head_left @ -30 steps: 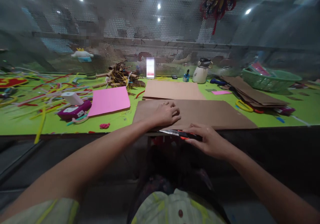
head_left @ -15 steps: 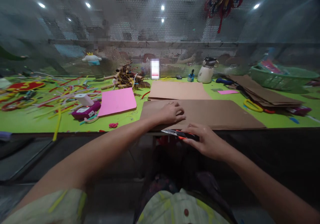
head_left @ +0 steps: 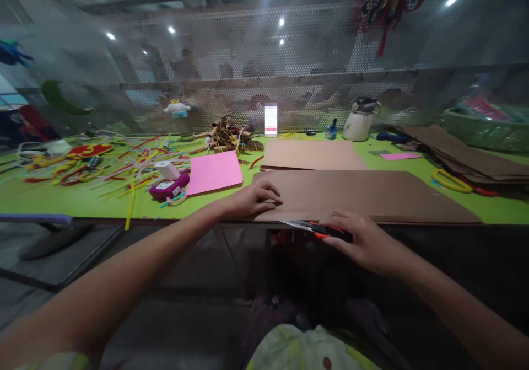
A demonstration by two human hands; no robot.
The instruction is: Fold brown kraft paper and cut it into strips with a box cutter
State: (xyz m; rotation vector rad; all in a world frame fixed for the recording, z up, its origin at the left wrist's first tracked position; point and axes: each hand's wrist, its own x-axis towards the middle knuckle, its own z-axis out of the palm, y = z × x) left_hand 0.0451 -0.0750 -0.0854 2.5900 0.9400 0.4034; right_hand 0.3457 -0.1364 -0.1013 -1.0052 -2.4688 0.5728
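A brown cardboard sheet (head_left: 351,193) lies along the front edge of the green-topped table (head_left: 107,204). My left hand (head_left: 258,198) rests on its left end, palm down, fingers loosely spread and a little bent, holding nothing. Just off the table's front edge, my right hand (head_left: 359,237) grips scissors (head_left: 303,225) with black and orange handles. Their pointed silver blades aim left, beside the cardboard's near edge; they look closed. My fingers hide part of the handles. Behind this sheet is a lighter brown sheet (head_left: 309,154).
Pink paper (head_left: 215,172) and a purple device with a white plug (head_left: 169,185) lie left, near scattered pipe cleaners (head_left: 119,171). At the back stand a stick bundle (head_left: 227,135), a lit phone (head_left: 271,121) and a pale jug (head_left: 359,122). More cardboard (head_left: 463,149) and a green basket (head_left: 487,130) are right.
The view has swung left, so the scene sits further right. My left hand has slid left along the cardboard to its left end. My right hand still holds the scissors near the edge.
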